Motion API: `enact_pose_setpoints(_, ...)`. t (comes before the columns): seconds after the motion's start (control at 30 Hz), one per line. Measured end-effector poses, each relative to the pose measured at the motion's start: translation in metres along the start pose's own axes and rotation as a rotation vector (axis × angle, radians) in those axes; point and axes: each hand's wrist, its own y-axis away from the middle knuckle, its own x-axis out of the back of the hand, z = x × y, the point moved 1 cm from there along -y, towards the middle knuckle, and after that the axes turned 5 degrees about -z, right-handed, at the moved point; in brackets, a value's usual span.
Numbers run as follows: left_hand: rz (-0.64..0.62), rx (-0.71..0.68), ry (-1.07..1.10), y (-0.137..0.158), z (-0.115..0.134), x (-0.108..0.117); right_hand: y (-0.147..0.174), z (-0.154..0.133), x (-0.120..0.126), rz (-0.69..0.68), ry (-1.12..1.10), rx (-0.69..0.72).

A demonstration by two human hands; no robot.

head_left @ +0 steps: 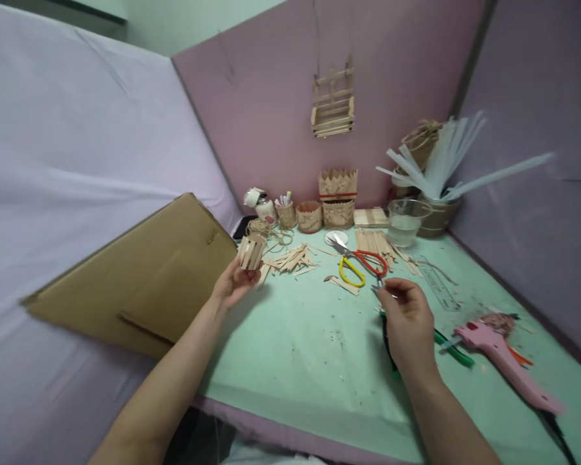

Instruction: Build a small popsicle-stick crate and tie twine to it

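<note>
My left hand (237, 282) holds up a small round cup of wooden sticks (252, 252), its slats set side by side with narrow gaps. To the right, my right hand (409, 316) has its thumb and fingers pinched together; what they hold, if anything, is too small to make out. Pliers with green handles (455, 349) show partly beneath that hand, which hides their middle. Scissors with one red and one yellow handle (352, 270) lie just beyond it, blades pointing away to the left.
Loose wooden sticks (293, 259) and twine (268, 230) lie at the back. A pink glue gun (506, 365) rests at the right. Glue sticks (445, 158) stand behind a plastic cup (404, 223). Cardboard (140, 278) leans at left, and a wooden stick shelf (333, 116) hangs on the wall.
</note>
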Motion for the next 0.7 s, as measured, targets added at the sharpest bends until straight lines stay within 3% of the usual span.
enact_pose_setpoints(0.17,-0.021,-0.048,0.080,0.014,0.010,0.004,0.000,0.002,-0.003,-0.010,0.006,-0.014)
enact_pose_setpoints(0.27,-0.053,-0.022,0.022,0.018,-0.004,-0.005,0.001,0.004,-0.003,-0.009,0.031,0.000)
enact_pose_setpoints(0.37,-0.152,-0.061,-0.176,0.022,-0.029,-0.022,0.003,-0.011,0.000,-0.077,0.113,0.078)
enact_pose_setpoints(0.43,-0.251,-0.098,-0.362,0.024,-0.049,-0.036,0.004,-0.031,0.000,-0.225,0.237,0.208)
enact_pose_setpoints(0.53,-0.372,-0.121,-0.589,0.025,-0.075,-0.050,0.000,-0.059,-0.004,-0.576,0.536,0.371)
enact_pose_setpoints(0.63,-0.425,-0.112,-0.736,0.023,-0.091,-0.052,-0.014,-0.061,-0.011,-0.874,0.733,0.362)
enact_pose_setpoints(0.7,-0.435,-0.092,-0.806,0.021,-0.096,-0.049,-0.023,-0.046,-0.015,-0.981,0.825,0.295)
